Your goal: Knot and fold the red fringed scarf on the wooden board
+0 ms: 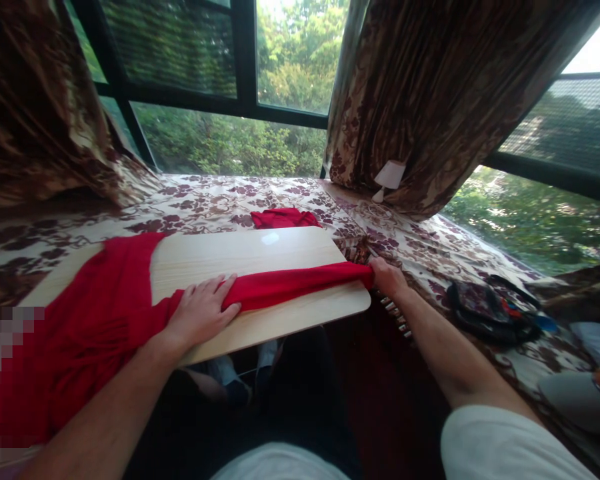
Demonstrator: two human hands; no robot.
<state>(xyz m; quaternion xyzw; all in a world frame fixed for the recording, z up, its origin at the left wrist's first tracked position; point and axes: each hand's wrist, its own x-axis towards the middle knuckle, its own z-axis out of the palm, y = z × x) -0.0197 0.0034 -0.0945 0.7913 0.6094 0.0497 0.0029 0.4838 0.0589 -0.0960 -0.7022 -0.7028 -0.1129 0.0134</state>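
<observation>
A red long-sleeved garment (87, 300) lies over the left part of a pale wooden board (205, 250) with rounded corners. One sleeve (295, 283) runs along the board toward its right end. My left hand (205, 307) rests on the sleeve near the middle of the board, fingers stretched out over the cloth. At the board's right edge, my right hand (387, 277) is closed around the sleeve's end and draws it out nearly straight. Gathered folds show where the sleeve meets the body of the garment. Some of the garment at the far left is masked by blocks.
Beyond the board, another piece of red cloth (284, 217) lies on the floral cover (205, 200). A small white lamp (391, 175) stands by the curtain (380, 87). A black bag (473, 310) sits at right. My legs are under the board.
</observation>
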